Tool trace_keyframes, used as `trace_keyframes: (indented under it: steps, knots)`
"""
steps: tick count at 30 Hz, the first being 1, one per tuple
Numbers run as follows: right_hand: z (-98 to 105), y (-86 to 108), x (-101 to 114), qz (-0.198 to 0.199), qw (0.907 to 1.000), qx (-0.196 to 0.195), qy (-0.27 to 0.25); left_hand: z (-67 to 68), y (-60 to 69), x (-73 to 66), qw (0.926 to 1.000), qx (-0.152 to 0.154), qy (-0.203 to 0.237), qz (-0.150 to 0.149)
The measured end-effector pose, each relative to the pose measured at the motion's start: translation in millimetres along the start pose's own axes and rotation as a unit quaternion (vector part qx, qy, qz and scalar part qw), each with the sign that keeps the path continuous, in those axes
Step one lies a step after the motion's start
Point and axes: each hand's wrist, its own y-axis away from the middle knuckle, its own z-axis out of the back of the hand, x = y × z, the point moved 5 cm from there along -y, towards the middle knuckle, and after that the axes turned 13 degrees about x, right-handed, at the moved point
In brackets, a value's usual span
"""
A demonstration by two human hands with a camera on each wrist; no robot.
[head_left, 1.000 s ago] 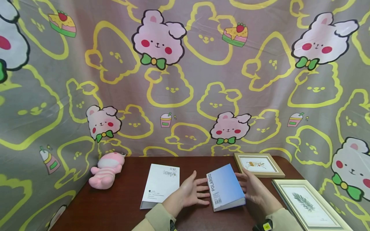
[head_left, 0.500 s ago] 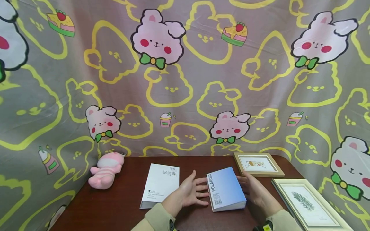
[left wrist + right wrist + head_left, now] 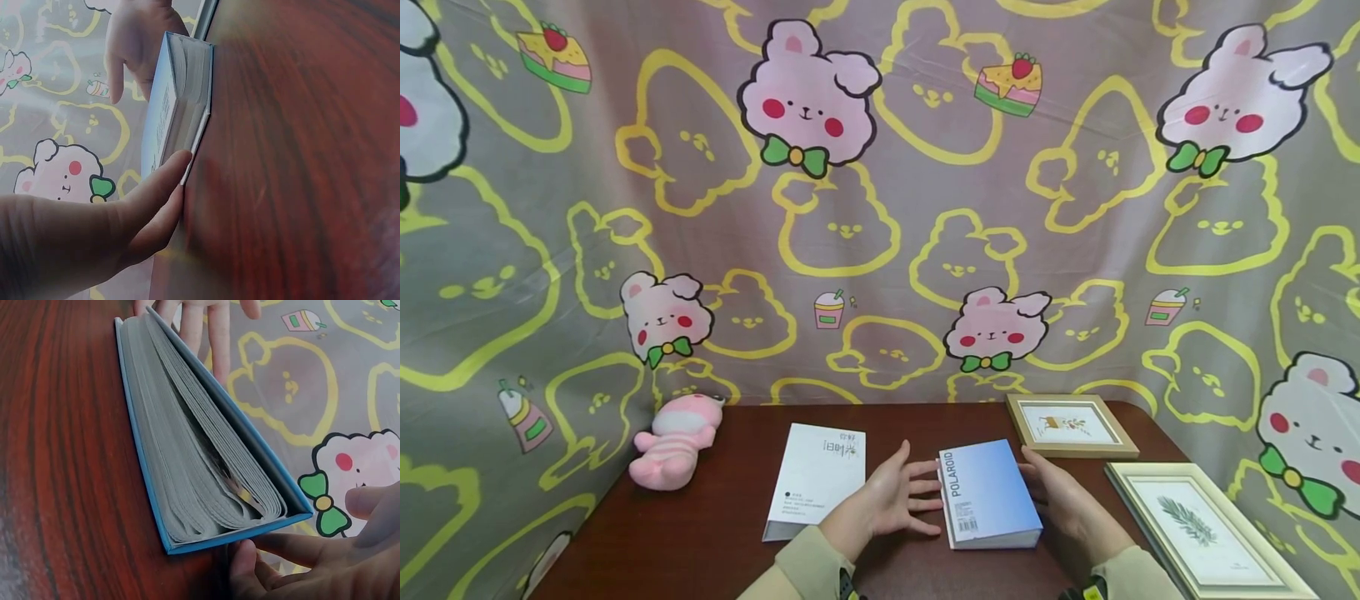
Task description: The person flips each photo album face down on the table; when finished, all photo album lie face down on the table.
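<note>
A blue-and-white photo album marked POLAROID lies on the dark wood table between my two hands. My left hand is at its left side, fingers spread and straight, fingertips at the album's edge. On the other side my right hand has its fingertips at the album's right edge, partly hidden behind it. In the right wrist view, the fingers of that hand meet the blue cover edge, and the album's stacked pages show. The left wrist view has the left fingers against the album's lower corner.
Left of the left hand lies a white album. A pink plush toy sits at the far left. Two picture frames, a wooden one and a cream one, lie to the right. A patterned curtain surrounds the table.
The blue album has turned slightly clockwise, its right corner swinging nearer to me. My right fingers have shifted a little along its side. The left hand has stayed almost still.
</note>
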Motion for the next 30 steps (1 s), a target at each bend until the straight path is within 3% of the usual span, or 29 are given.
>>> trace_keyframes:
  steps: [6,11,14,16,18,19,21,23,25,27,28,30]
  knots:
    - [-1,0.6,1,-0.012,0.9998,-0.004,0.013,-0.1,-0.4,0.1,0.9999,-0.007,-0.011,0.002]
    - [3,-0.6,1,-0.028,0.9976,-0.019,0.059,-2.3,-1.9,0.6,0.9959,-0.037,-0.082,0.002]
    - [4,-2.1,5,-0.016,0.9868,-0.05,0.153,-5.5,-1.4,-1.1,0.9847,-0.051,-0.167,0.002]
    - [3,-3.4,10,0.0,0.968,-0.078,0.239,-8.9,-0.1,-4.5,0.9668,-0.051,-0.25,-0.005]
    - [0,-4.3,16,0.024,0.9353,-0.117,0.333,-12.6,2.0,-9.5,0.9312,-0.051,-0.361,-0.015]
    - [-3,-4.7,19,0.037,0.9171,-0.134,0.374,-14.5,3.3,-12.1,0.9066,-0.052,-0.418,-0.021]
    - [-11,-5.1,26,0.069,0.8755,-0.159,0.451,-18.3,6.1,-17.4,0.8482,-0.061,-0.525,-0.034]
    - [-22,-6.0,33,0.105,0.8338,-0.172,0.514,-21.2,9.7,-22.0,0.7834,-0.077,-0.616,-0.039]
    - [-34,-8.1,40,0.132,0.7978,-0.175,0.562,-22.8,13.5,-25.1,0.7289,-0.094,-0.677,-0.038]
    - [-48,-12.1,45,0.149,0.7746,-0.165,0.592,-23.1,17.4,-28.4,0.6831,-0.113,-0.721,-0.034]
    - [-56,-14.8,47,0.154,0.768,-0.156,0.602,-22.8,19.4,-30.3,0.6649,-0.121,-0.736,-0.033]
    - [-71,-21.0,51,0.158,0.7593,-0.135,0.617,-20.5,23.3,-34.4,0.6384,-0.136,-0.757,-0.033]
